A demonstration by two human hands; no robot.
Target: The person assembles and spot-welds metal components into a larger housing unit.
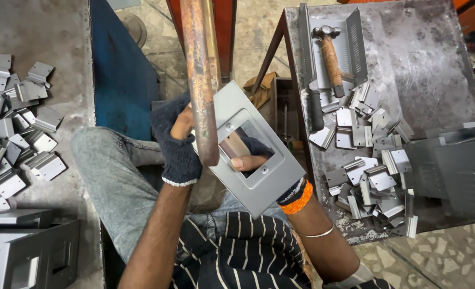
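Concrete floor shows between two worn metal benches: the bench (435, 64) at the right of the frame carries a hammer (331, 56) and a heap of small bent brackets (371, 160), and more brackets (18, 134) lie at the left. At centre we hold a grey plate (264, 160) with a rectangular window, tilted up against a rusty bar (200, 80) that comes down from the top edge, probably so the plate meets the bar's lower end. Our left hand (178, 144), in a dark knit glove, is closed on the plate's left edge beside the bar. Our right hand (248, 160) grips from behind, fingers showing through the window.
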